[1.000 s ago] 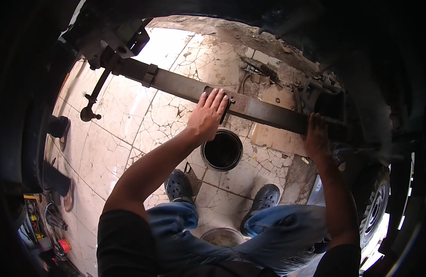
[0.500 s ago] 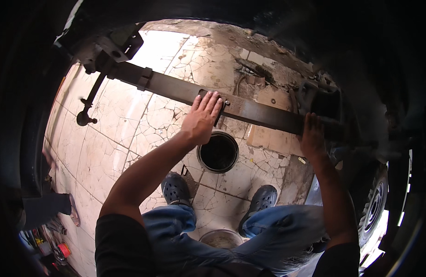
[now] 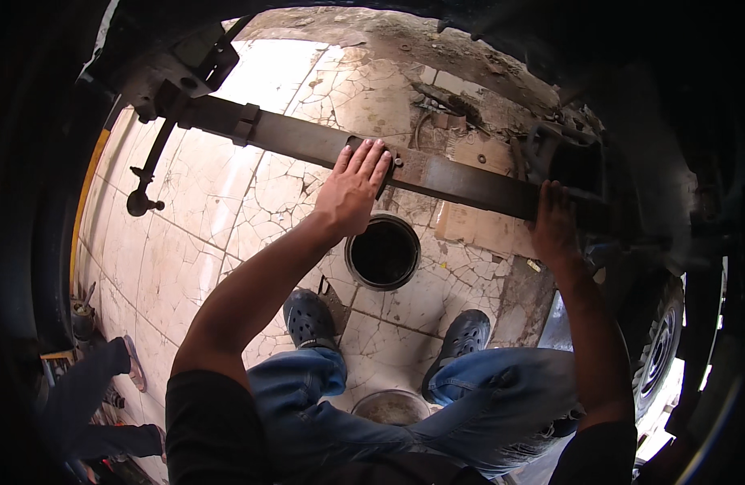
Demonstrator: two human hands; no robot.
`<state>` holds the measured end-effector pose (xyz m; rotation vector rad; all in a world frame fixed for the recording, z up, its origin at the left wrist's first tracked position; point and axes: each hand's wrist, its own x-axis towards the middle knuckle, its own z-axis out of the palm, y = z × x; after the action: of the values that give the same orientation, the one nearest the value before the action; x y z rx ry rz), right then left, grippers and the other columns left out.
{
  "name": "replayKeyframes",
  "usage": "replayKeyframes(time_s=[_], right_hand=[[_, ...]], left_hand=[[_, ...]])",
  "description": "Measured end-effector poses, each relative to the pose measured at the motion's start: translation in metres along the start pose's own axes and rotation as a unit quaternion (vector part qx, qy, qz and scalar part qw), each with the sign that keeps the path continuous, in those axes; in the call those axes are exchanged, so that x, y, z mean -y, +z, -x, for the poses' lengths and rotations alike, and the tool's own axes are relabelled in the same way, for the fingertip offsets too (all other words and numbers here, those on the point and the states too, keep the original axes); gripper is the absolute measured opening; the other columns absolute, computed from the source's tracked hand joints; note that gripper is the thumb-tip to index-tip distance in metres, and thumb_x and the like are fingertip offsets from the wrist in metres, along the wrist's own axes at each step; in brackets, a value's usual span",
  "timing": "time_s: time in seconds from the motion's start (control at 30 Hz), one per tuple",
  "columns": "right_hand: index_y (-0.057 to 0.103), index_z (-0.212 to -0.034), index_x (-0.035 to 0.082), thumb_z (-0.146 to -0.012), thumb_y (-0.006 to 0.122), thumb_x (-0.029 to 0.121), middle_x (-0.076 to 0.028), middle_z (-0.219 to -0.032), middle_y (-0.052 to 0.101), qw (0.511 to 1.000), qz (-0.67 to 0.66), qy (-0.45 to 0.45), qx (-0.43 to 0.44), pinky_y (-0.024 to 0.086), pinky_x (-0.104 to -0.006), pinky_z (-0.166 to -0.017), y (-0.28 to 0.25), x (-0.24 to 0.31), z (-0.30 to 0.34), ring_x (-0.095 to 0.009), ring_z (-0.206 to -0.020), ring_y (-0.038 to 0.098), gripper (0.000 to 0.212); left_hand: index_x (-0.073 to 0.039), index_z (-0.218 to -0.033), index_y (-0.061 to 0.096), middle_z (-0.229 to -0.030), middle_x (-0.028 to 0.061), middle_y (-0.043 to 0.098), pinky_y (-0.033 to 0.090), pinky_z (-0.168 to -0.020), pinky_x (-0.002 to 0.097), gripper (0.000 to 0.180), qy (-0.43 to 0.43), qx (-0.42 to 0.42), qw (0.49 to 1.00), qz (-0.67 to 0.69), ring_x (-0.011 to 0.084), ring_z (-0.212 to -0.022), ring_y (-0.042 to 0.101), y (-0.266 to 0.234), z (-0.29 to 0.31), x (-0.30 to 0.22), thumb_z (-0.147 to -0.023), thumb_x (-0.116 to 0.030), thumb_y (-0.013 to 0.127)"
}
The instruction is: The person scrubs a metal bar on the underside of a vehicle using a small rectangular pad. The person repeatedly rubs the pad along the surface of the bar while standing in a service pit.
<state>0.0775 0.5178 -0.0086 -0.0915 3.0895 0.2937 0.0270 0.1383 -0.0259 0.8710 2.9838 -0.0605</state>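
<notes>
A long flat grey metal bar that looks like a leaf spring runs across in front of me, sloping down to the right. My left hand lies flat on its middle, fingers stretched over a dark plate beside a small bolt head. Near the bar's right end rests my right hand, its fingers extended over the metal and its thumb not clearly visible. A clamp band wraps the bar left of centre. At the left end hangs a dark arm with a ball joint.
Below the bar a round dark container stands on the cracked tile floor, with a second round pan between my legs. Flattened cardboard lies at right. A tyre is lower right; another person's legs are lower left.
My view has shifted slightly, so the bar appears a little higher. Both hands stay in place on it. More of the other person's legs shows at lower left.
</notes>
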Motion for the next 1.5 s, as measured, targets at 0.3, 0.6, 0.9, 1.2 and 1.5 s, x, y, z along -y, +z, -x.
replayKeyframes(time_s=[0.3, 0.6, 0.9, 1.2, 1.5], right_hand=[[0.016, -0.151, -0.005, -0.086, 0.072, 0.030, -0.030, -0.154, 0.027, 1.000, 0.012, -0.008, 0.003, 0.021, -0.0528, -0.118, 0.010, 0.000, 0.001, -0.046, -0.144, 0.026, 0.093], [0.017, -0.151, -0.006, -0.085, 0.073, 0.029, -0.030, -0.154, 0.027, 1.000, 0.002, 0.001, 0.015, 0.022, -0.0533, -0.118, -0.001, 0.007, -0.002, -0.046, -0.144, 0.026, 0.093], [0.016, -0.152, -0.004, -0.087, 0.072, 0.030, -0.028, -0.156, 0.024, 0.999, 0.002, 0.020, 0.035, 0.020, -0.0531, -0.119, -0.003, 0.006, -0.002, -0.044, -0.145, 0.024, 0.093], [0.012, -0.153, -0.004, -0.089, 0.069, 0.031, -0.028, -0.157, 0.023, 0.999, 0.007, 0.014, 0.044, 0.018, -0.0515, -0.120, 0.000, -0.001, -0.002, -0.044, -0.147, 0.021, 0.094], [0.015, -0.152, -0.005, -0.087, 0.072, 0.030, -0.028, -0.156, 0.025, 0.999, 0.004, 0.012, 0.032, 0.020, -0.0521, -0.119, -0.002, 0.009, -0.003, -0.045, -0.145, 0.024, 0.093]], left_hand=[[0.003, -0.153, 0.020, -0.162, 0.0197, 0.017, 0.012, -0.123, 0.0457, 0.093, -0.021, -0.013, 1.000, -0.007, 0.0314, -0.151, 0.015, 0.003, -0.017, -0.005, -0.071, -0.011, 0.061], [0.001, -0.153, 0.022, -0.161, 0.0189, 0.020, 0.013, -0.123, 0.0449, 0.092, -0.031, -0.011, 0.999, -0.020, 0.0316, -0.151, 0.017, -0.001, -0.029, 0.008, -0.072, -0.013, 0.062], [0.001, -0.154, 0.020, -0.162, 0.0175, 0.019, 0.012, -0.123, 0.0454, 0.088, -0.012, 0.010, 1.000, -0.025, 0.0303, -0.151, 0.017, -0.004, -0.006, 0.001, -0.077, -0.016, 0.058], [0.001, -0.154, 0.021, -0.162, 0.0172, 0.019, 0.012, -0.124, 0.0442, 0.096, -0.020, 0.008, 0.999, -0.040, 0.0302, -0.151, 0.015, -0.002, -0.008, -0.006, -0.072, -0.018, 0.066], [0.001, -0.153, 0.022, -0.161, 0.0182, 0.021, 0.013, -0.123, 0.0456, 0.094, -0.049, -0.013, 0.999, -0.018, 0.0309, -0.151, 0.016, 0.005, -0.035, 0.004, -0.070, -0.014, 0.064]])
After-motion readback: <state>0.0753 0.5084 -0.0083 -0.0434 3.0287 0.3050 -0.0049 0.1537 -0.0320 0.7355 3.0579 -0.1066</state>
